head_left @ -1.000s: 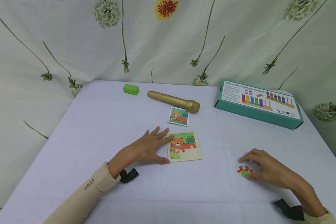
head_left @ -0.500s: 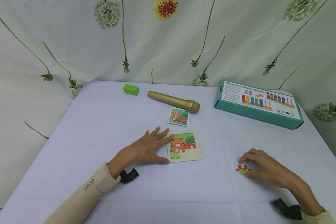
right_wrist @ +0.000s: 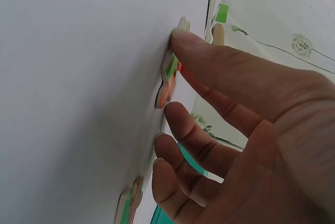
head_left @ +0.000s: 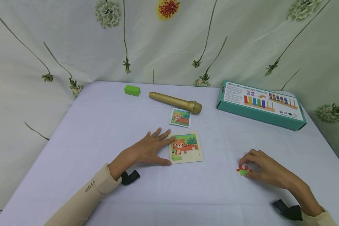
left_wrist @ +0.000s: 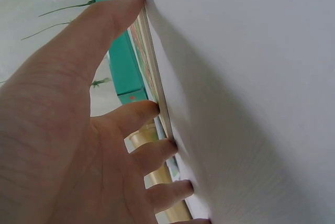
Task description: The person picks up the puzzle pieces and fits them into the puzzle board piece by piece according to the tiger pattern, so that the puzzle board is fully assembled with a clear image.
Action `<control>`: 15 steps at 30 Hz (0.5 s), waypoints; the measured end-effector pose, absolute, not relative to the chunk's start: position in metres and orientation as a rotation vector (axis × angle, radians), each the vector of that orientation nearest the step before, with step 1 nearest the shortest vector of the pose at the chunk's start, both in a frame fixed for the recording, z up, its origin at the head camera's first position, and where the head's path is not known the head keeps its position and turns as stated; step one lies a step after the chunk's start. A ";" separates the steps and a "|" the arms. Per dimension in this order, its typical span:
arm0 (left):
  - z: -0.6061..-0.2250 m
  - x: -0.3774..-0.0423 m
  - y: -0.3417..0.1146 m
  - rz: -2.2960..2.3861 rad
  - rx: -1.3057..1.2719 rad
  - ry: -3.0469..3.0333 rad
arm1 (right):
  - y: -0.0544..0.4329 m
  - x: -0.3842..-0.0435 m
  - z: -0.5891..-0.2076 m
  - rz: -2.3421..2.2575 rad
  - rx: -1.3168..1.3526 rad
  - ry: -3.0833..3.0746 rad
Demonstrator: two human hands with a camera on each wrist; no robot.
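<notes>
My left hand [head_left: 151,147] rests palm down with spread fingers at the left edge of a wooden tiger puzzle board [head_left: 192,155]. Its thumb touches the board's near corner, and a finger lies over the left rim. The board's lower right part shows bare wood. Off to the right, my right hand [head_left: 266,169] has its thumb and curled index finger around a red and green puzzle piece [head_left: 244,171] on the white cloth. In the right wrist view, the thumb is on that piece while the other fingers curl below. A second puzzle piece [right_wrist: 125,205] lies beneath them.
Beyond the board are a tiger picture card [head_left: 180,117], a gold microphone [head_left: 172,99] partly over its corner, and a green block [head_left: 132,90]. The teal Ring Challenge Game box [head_left: 261,105] occupies the back right. A flowered cloth [head_left: 169,44] hangs behind the table.
My right hand has slid slightly left along the cloth, and the puzzle piece has shifted left with it. My left hand and the board have stayed put.
</notes>
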State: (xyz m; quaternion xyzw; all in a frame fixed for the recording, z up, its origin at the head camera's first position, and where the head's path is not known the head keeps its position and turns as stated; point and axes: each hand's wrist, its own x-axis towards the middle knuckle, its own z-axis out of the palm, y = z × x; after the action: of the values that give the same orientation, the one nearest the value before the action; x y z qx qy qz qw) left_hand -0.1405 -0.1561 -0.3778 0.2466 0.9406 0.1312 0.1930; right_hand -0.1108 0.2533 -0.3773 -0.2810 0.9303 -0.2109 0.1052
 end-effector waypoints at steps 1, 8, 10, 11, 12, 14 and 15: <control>-0.378 -0.140 -0.156 0.370 0.692 2.640 | 0.253 -0.111 -0.378 -0.626 -0.830 2.748; -0.378 -0.140 -0.156 0.365 0.692 2.649 | 0.249 -0.111 -0.380 -0.669 -0.772 2.771; -0.378 -0.139 -0.156 0.360 0.691 2.650 | 0.249 -0.112 -0.380 -0.688 -0.756 2.778; -0.378 -0.139 -0.156 0.360 0.691 2.650 | 0.248 -0.112 -0.380 -0.692 -0.753 2.781; -0.378 -0.139 -0.156 0.361 0.692 2.649 | 0.248 -0.112 -0.380 -0.696 -0.744 2.784; -0.378 -0.139 -0.156 0.364 0.693 2.647 | 0.248 -0.113 -0.380 -0.707 -0.735 2.785; -0.378 -0.139 -0.156 0.365 0.692 2.646 | 0.248 -0.113 -0.380 -0.705 -0.731 2.784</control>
State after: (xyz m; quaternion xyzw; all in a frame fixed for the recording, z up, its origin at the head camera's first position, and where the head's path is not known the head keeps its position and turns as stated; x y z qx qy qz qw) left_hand -0.1393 -0.1559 -0.3780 0.2463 0.9415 0.1297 0.1901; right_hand -0.1132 0.2476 -0.3797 -0.2458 0.9356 -0.2371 0.0891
